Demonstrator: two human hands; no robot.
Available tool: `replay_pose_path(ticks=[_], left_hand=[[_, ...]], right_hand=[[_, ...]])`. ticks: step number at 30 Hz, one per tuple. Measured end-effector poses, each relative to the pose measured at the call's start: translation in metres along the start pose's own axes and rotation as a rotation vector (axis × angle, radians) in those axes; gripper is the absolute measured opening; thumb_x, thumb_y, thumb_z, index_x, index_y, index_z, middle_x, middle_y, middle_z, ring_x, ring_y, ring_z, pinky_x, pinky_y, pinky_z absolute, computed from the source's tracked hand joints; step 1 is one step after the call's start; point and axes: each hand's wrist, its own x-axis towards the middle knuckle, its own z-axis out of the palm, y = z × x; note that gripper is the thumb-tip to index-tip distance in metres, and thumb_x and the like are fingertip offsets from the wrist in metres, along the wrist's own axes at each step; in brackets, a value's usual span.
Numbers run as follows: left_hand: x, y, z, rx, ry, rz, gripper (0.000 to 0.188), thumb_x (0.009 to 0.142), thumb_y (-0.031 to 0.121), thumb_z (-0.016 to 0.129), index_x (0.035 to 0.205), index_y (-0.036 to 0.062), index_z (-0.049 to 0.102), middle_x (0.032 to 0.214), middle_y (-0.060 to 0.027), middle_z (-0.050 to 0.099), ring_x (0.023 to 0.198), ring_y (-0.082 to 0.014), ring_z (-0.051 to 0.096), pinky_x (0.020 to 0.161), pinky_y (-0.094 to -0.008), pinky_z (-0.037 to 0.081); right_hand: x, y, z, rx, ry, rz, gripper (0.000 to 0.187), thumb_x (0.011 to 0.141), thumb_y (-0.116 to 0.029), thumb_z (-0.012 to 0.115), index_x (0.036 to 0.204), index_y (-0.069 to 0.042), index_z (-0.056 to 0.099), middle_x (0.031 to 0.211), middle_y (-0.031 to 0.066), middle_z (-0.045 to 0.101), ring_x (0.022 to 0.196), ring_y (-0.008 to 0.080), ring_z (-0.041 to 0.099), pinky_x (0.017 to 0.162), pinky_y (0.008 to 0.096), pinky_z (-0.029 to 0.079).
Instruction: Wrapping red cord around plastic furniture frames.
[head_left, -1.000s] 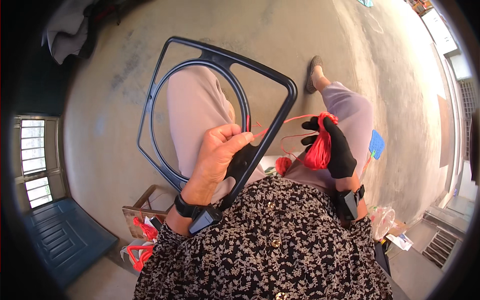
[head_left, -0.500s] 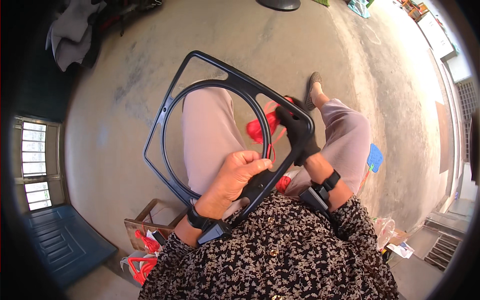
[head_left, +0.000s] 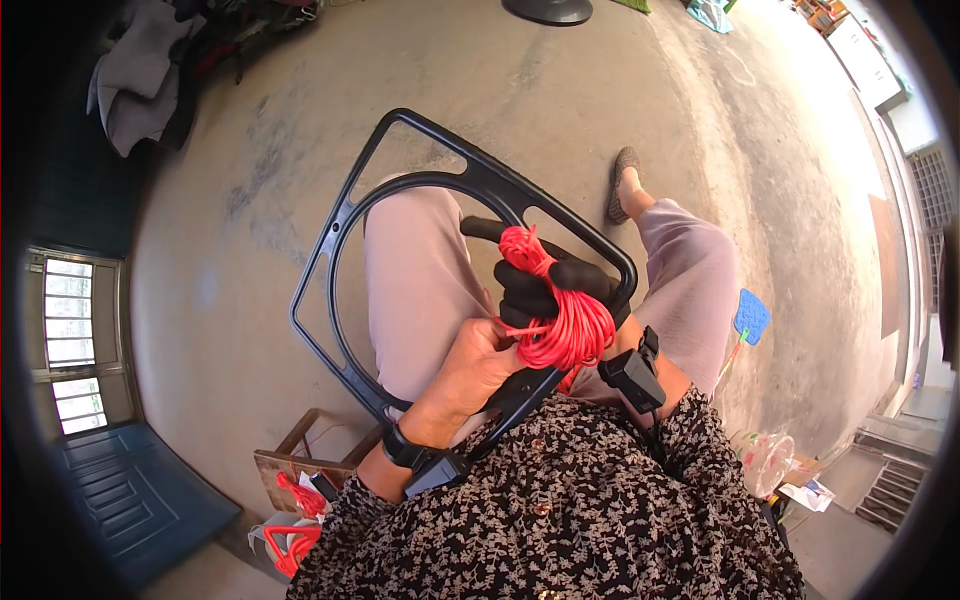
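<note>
A black frame [head_left: 333,228] with a round ring inside an angular outer rim lies tilted over my lap. My bare left hand [head_left: 465,368] is closed at the ring's near right side, thumb and fingers pinching the red cord there against the frame. My right hand [head_left: 528,292], in a black glove, is closed on a looped bundle of red cord [head_left: 575,335], with one finger stretched out over the ring's opening. The bundle covers the right part of the ring. Part of the right palm is hidden behind the cord.
At lower left stand a wooden box [head_left: 280,478] and a red-handled item [head_left: 290,545] beside red cord. A blue fly swatter [head_left: 751,316] is right of my leg. Clear plastic wrapping [head_left: 762,462] lies at lower right. A dark round base [head_left: 550,10] stands far ahead.
My right hand has come from behind the frame's right corner to over the ring, bringing the red bundle toward my left hand. The left hand stays at the ring.
</note>
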Motion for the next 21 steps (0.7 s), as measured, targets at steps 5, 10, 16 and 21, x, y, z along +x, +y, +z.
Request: replay_pose_path(ticks=[5, 10, 16, 21], left_hand=[[0.001, -0.006, -0.016, 0.016, 0.110, -0.046, 0.020, 0.088, 0.008, 0.066, 0.104, -0.0039, 0.065, 0.095, -0.0051, 0.068, 0.083, -0.0085, 0.064, 0.076, -0.0222, 0.051], [0.003, -0.005, -0.013, 0.077, 0.132, -0.009, 0.012, 0.090, 0.009, 0.063, 0.096, 0.0001, 0.067, 0.086, -0.0008, 0.067, 0.071, -0.0028, 0.059, 0.062, -0.0172, 0.047], [-0.005, 0.006, -0.014, 0.024, 0.116, -0.039, 0.009, 0.089, 0.006, 0.061, 0.090, -0.0014, 0.066, 0.082, -0.0032, 0.067, 0.070, -0.0070, 0.062, 0.066, -0.0190, 0.050], [-0.004, 0.009, -0.014, 0.055, 0.132, -0.021, 0.010, 0.089, 0.009, 0.063, 0.087, -0.0003, 0.066, 0.078, -0.0017, 0.066, 0.067, -0.0043, 0.060, 0.062, -0.0175, 0.048]], right_hand=[[-0.035, -0.036, -0.029, -0.978, 0.408, 0.068, 0.055, 0.083, -0.015, 0.067, 0.131, 0.000, 0.046, 0.108, 0.0101, 0.060, 0.100, 0.0212, 0.061, 0.090, 0.0328, 0.048], [-0.040, -0.033, -0.018, -1.880, 0.178, -0.181, 0.040, 0.079, -0.001, 0.066, 0.118, -0.004, 0.059, 0.122, 0.0123, 0.057, 0.113, 0.0234, 0.055, 0.093, 0.0334, 0.047], [-0.048, -0.030, -0.021, -1.219, 0.646, -0.040, 0.025, 0.093, -0.011, 0.056, 0.113, 0.002, 0.057, 0.113, 0.0083, 0.062, 0.100, 0.0151, 0.059, 0.085, 0.0299, 0.049], [-0.049, -0.031, 0.001, -1.086, 0.726, -0.236, 0.035, 0.092, -0.024, 0.059, 0.117, 0.001, 0.055, 0.107, 0.0104, 0.064, 0.094, 0.0175, 0.063, 0.083, 0.0313, 0.052]])
